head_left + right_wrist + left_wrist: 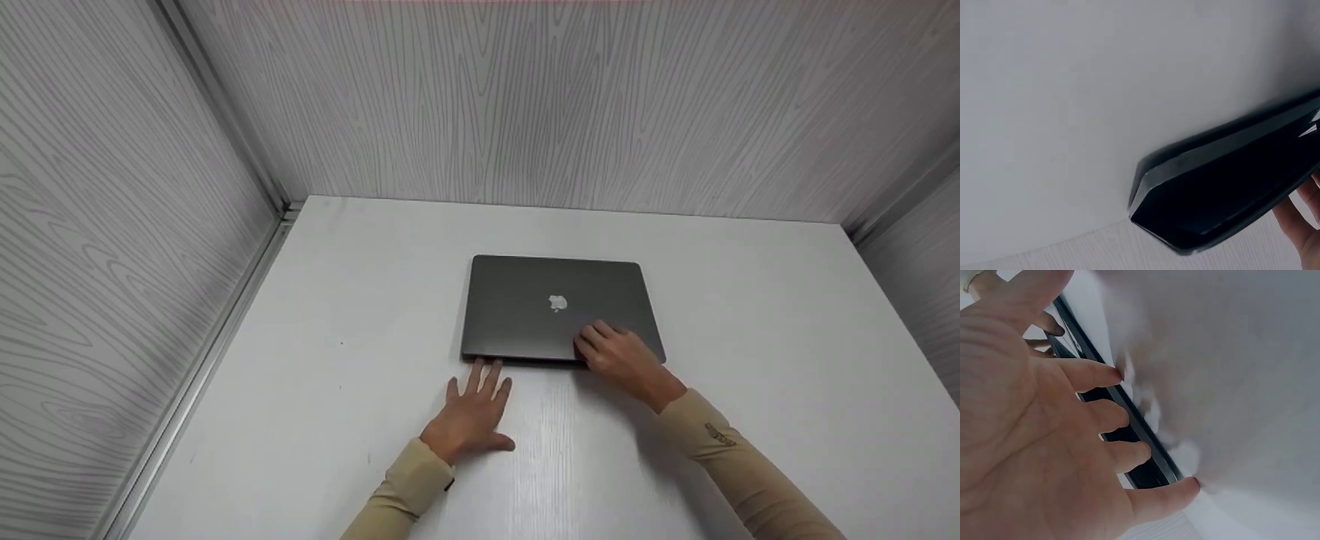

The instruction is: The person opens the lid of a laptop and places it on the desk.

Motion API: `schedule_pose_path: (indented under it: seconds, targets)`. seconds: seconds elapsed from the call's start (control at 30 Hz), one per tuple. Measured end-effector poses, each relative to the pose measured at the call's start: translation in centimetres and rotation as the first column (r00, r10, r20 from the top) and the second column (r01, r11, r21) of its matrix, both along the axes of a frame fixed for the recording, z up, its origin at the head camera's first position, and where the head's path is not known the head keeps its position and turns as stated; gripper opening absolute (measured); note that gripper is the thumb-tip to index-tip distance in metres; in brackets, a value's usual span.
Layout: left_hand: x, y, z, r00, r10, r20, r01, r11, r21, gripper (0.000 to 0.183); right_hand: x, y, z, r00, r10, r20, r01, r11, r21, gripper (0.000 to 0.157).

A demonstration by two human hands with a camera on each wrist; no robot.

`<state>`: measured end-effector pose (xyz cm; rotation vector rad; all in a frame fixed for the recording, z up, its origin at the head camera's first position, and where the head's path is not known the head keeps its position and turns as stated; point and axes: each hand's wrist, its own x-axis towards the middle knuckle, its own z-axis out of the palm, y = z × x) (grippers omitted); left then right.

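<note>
A dark grey laptop (517, 307) with a pale apple logo lies on the white table, its lid raised slightly from the base along the near edge. My right hand (619, 360) grips that near edge right of centre, fingers on top of the lid. In the left wrist view its thumb (1049, 323) shows at the gap beneath. The left hand (471, 416) has its fingers spread, with the fingertips at the base's front edge near the left corner. In the right wrist view, a dark opening shows between lid and base (1185, 160); the right hand (1297, 225) is partly cut off.
The white table (360, 300) runs back to a wood-grain panel (525, 105). A similar panel (112, 247) stands on the left with a metal rail (217, 337) at its foot, and another (915, 247) closes the right side.
</note>
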<state>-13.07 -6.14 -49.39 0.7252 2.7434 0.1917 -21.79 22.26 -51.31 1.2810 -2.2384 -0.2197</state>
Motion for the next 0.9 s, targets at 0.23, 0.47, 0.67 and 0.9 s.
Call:
schedule_pose_path:
  seconds: [0.23,0.47,0.67,0.9]
  targets:
    - [-0.3,0.0,0.3,1.000,0.001,0.000,-0.001,1.000,-0.012,0.089,0.1,1.3,0.1,0.999,0.035,0.010,-0.035,0.999,-0.040,0.029]
    - [-0.4,0.1,0.3,1.000,0.005,0.030,-0.005,1.000,0.004,0.090,0.5,2.9,0.1,0.999,0.023,0.039,-0.022,0.999,-0.029,0.030]
    - [-0.4,0.2,0.0,0.999,0.010,0.045,-0.010,1.000,0.000,0.091,1.1,4.0,-0.2,0.999,0.021,0.046,-0.019,0.999,-0.040,0.032]
    - [-0.2,0.3,0.0,0.999,0.014,0.042,-0.014,1.000,-0.002,0.091,1.8,5.5,-0.4,0.998,0.014,0.063,-0.011,0.998,-0.060,0.035]
